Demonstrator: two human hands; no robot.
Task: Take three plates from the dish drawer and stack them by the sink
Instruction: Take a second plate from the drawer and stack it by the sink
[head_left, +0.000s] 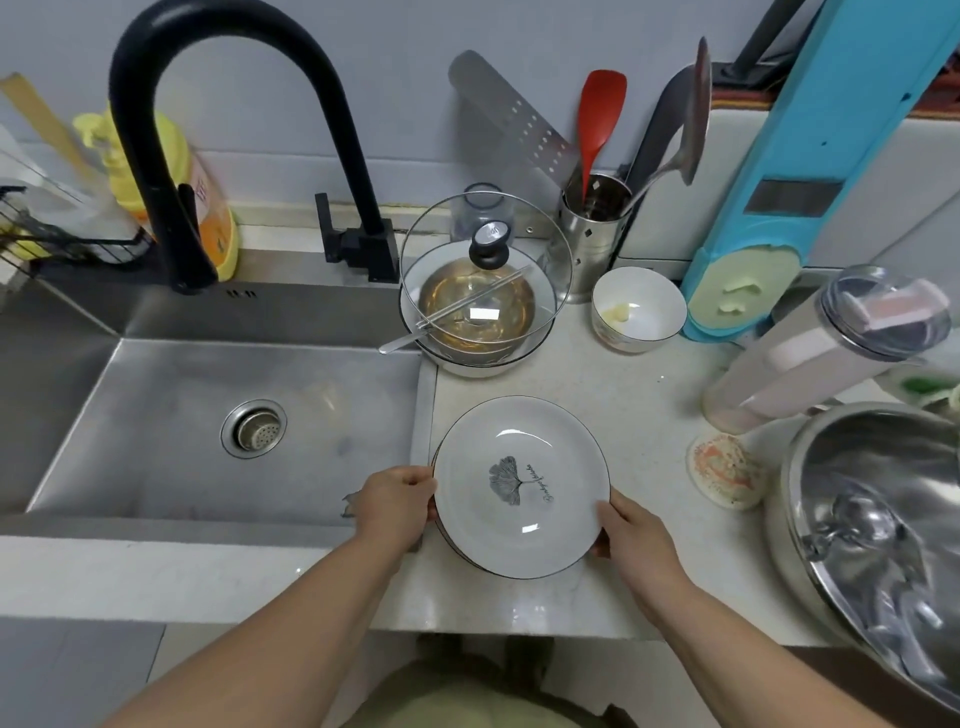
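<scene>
We see the left hand (397, 501) and the right hand (631, 540) gripping opposite edges of a stack of round white plates with thin dark rims (521, 486), fingers curled around the rim on each side. The top plate shows a grey leaf print with a line of script beside it; at least one more rim shows beneath it on the left, but we cannot tell how many plates are in the stack. The stack sits over the pale speckled tabletop (623, 384), just beside the right edge of the stainless steel sink (156, 415); whether it rests on the surface or hovers just above we cannot tell.

Behind the plates, near the sink's back corner, stands a white bowl holding a gold-toned metal bowl (475, 312), with a glass lid with a black knob (488, 249) leaning on it and a metal utensil lying across. To the right of that is a small white bowl (639, 309) with something pale inside. Further back a perforated steel utensil holder (592, 228) carries a red spatula (597, 119) and a metal ladle. A curved black tap (171, 67) arches over the sink, with a yellow detergent bottle (156, 156) behind it. At the far right edge lies a large shiny steel basin (872, 519).
</scene>
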